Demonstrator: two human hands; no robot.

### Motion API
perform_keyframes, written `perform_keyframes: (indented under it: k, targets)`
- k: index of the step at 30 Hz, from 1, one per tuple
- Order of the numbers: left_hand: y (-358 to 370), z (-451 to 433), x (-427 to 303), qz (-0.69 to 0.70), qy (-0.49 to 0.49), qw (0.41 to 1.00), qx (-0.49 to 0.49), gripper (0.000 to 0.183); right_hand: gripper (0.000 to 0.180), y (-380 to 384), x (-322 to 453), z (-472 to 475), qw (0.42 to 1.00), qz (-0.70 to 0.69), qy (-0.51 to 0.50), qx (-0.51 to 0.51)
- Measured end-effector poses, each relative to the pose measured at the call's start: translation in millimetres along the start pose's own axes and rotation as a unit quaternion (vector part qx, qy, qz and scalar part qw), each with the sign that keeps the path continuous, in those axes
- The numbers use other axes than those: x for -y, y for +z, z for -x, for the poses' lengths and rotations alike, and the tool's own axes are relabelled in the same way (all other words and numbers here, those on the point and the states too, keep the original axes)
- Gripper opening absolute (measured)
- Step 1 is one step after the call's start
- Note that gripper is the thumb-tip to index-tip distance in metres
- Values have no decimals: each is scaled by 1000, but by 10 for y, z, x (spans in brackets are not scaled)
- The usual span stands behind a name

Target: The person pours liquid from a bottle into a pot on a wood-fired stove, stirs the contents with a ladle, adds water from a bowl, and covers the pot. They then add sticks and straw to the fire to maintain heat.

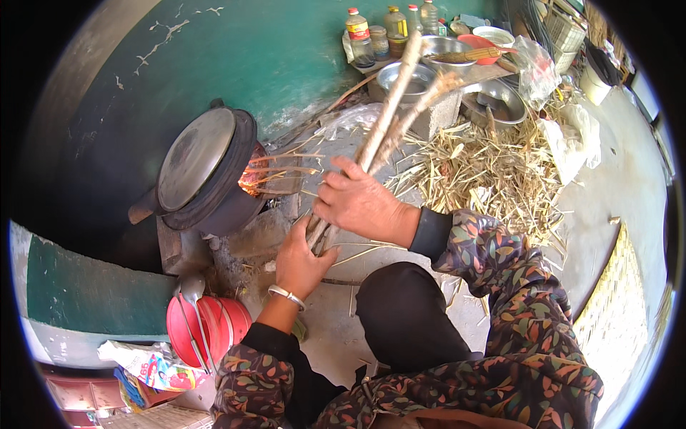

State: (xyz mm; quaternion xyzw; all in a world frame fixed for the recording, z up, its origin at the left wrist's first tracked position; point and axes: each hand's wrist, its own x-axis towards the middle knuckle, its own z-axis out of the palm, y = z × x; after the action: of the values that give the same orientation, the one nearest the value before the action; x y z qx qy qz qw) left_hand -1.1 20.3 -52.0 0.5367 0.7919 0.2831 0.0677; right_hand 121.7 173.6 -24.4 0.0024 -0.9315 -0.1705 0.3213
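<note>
My right hand (356, 201) is wrapped around a pair of wooden sticks (390, 115) near their middle. At the lower ends of the same sticks, my left hand (305, 257), with a bangle at the wrist, grips them too. The sticks slant up and away to the right, one pale and smooth, the other rougher with a splintered tip. Just left of my hands, flames (249, 181) glow in the mouth of a stove (228, 212). Thin burning twigs (286, 170) stick out of that opening. A large lidded pot (198, 158) sits on top.
Dry straw (477, 171) lies heaped on the floor to the right. Behind it stand metal basins (407, 80) and bottles (359, 37) on a low shelf. A red bucket (209, 327) with long-handled ladles is at lower left. A woven mat (616, 289) lies at far right.
</note>
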Motion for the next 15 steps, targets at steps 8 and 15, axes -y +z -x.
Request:
perform_keyframes:
  k: [8, 15]
  targets:
    - [0, -177, -129, 98, -33, 987, -123, 59, 22, -80, -100, -323, 997, 46, 36, -52]
    - [-105, -341, -190, 190, -113, 961, -166, 47, 49, 41, -189, -367, 972, -1, 193, -136]
